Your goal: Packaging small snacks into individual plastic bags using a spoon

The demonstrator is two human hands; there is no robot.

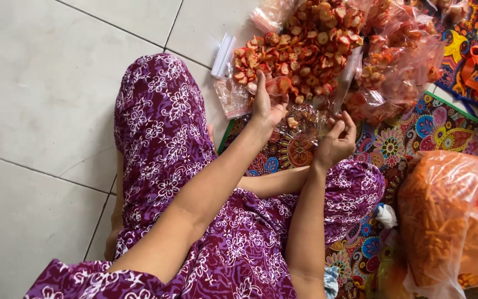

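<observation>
My left hand (266,102) reaches into a pile of red-edged round chips (300,47) lying on an opened clear plastic sheet, with a few chips in its fingers. My right hand (336,141) pinches the rim of a small clear plastic bag (304,124) that hangs open between both hands, with a few chips inside. I sit cross-legged in a purple flowered dress (167,149).
Several filled clear bags of the same chips (399,66) lie at the upper right. A big bag of orange stick snacks (443,221) stands at the right. A colourful patterned mat (438,124) covers the floor there; grey floor tiles (40,111) lie on the left.
</observation>
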